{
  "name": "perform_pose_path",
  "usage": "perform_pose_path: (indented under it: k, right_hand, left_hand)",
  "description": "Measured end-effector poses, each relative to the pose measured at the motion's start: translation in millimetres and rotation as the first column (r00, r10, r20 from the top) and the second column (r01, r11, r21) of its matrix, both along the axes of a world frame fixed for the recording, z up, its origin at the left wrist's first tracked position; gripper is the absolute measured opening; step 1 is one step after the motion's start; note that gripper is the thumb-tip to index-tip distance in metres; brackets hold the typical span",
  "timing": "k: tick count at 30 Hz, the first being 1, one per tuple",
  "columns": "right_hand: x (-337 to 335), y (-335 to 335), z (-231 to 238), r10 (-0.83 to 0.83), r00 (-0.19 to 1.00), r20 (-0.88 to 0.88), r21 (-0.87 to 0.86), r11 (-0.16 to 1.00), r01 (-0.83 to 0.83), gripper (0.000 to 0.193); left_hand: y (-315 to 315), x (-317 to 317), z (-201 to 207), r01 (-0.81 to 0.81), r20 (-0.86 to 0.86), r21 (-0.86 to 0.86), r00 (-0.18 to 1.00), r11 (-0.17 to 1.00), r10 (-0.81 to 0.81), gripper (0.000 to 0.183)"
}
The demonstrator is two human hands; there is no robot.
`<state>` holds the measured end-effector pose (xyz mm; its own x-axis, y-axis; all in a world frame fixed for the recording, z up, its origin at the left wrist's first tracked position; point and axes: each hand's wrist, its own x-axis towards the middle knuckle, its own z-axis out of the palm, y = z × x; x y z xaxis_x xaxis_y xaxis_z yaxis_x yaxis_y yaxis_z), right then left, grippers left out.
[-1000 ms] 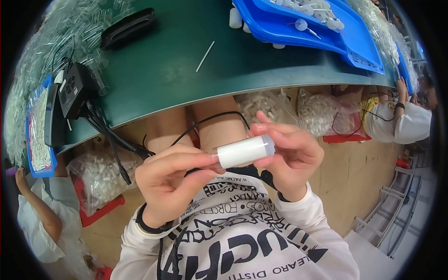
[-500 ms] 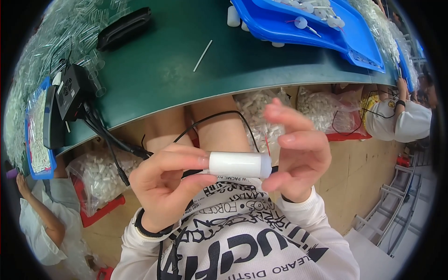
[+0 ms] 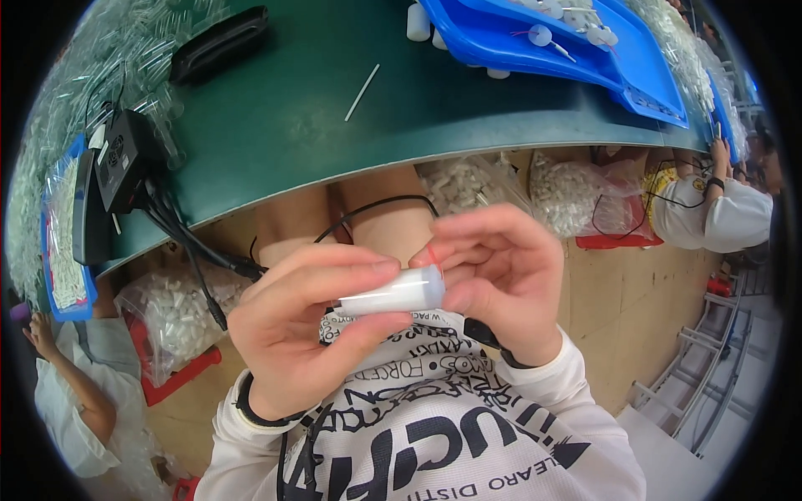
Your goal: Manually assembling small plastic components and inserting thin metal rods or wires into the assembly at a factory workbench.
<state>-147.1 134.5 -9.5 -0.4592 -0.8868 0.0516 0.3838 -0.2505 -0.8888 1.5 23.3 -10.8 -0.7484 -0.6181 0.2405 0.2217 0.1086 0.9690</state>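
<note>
- Green counter lies just beyond: a slack left grip could drop the white tube short of it.
- Left hand pinches, fingers above, thumb below, tube between!
- Right hand half-curls by the tube's right end; can't tell if it's gripping.
- Red strand there: a careless tug could snap it.

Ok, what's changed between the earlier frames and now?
The white cylinder has shifted left. The left hand now grips farther along it. The right hand, which held its right end, let go, opened away and has returned beside that end and the red thread. The white stick and blue tray stayed put.
</note>
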Motion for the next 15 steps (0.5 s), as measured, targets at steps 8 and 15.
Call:
perform_pose_path:
  k: [8, 15]
  right_hand:
    - [-14, 1, 11, 0.222, 0.944, 0.246, 0.281, 0.915, -0.288, 0.018]
    - [-14, -4, 10, 0.226, 0.959, 0.171, 0.343, 0.899, -0.273, 0.017]
  left_hand:
    - [-6, 5, 6, 0.027, 0.153, -0.134, 0.988, 0.991, -0.006, 0.032]
    - [-7, 0, 0, -0.004, 0.092, -0.146, 0.996, 0.989, 0.018, 0.032]
